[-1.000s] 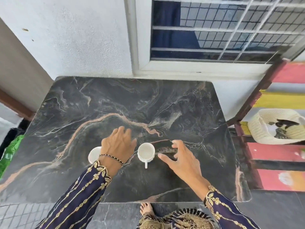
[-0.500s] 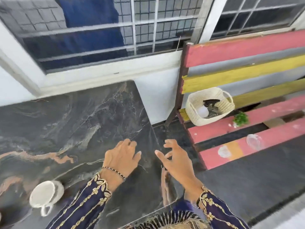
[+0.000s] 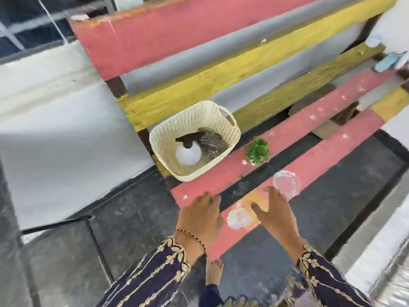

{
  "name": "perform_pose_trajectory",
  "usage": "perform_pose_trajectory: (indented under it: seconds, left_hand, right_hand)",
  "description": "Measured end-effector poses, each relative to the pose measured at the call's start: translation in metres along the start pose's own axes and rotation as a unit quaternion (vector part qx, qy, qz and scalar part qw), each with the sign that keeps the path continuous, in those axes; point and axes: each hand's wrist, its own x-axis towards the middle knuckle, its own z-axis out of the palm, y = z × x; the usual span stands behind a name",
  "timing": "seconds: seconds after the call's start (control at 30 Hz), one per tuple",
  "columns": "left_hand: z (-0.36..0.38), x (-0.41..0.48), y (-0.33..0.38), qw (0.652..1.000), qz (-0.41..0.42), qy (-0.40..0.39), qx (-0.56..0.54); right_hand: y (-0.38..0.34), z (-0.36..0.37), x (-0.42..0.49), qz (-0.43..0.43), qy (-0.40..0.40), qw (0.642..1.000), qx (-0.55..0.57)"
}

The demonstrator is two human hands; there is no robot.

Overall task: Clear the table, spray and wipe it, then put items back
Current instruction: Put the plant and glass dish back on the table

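Both my hands hover empty over the near end of a pink and yellow slatted bench (image 3: 327, 138). My left hand (image 3: 202, 214) is palm down with relaxed fingers above the nearest pink slats. My right hand (image 3: 275, 214) is spread open just below a clear glass saucer (image 3: 286, 182) that lies on the front slat. A second white saucer (image 3: 240, 217) sits between my hands. A small green plant (image 3: 257, 150) stands on the middle slat. A cream woven basket (image 3: 228, 129) at the bench's left end holds a white spray bottle (image 3: 188, 154) and a striped cloth (image 3: 212, 140).
The bench back stands against a white wall (image 3: 66, 134) below a barred window (image 3: 26, 25). Dark floor tiles (image 3: 124, 240) lie in front, with my bare foot (image 3: 214, 271) on them. A blue object (image 3: 386, 62) rests at the bench's far right end.
My view has swung right from the marble table and its white cups to the bench. Both hands left the table and now hover over the front slats, empty.
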Motion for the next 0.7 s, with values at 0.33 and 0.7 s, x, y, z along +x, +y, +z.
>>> perform_pose_trajectory:
  seconds: [0.33,0.7]
  left_hand:
    - [0.038,0.228,0.070,0.990,0.082,0.100,0.063]
    - [0.053,0.265,0.069,0.988,0.110,0.102,0.035]
  right_hand:
    - [0.100,0.012,0.121,0.098,0.021,0.994,-0.052]
    - [0.118,0.013,0.151,0.098,-0.032,0.994,-0.039]
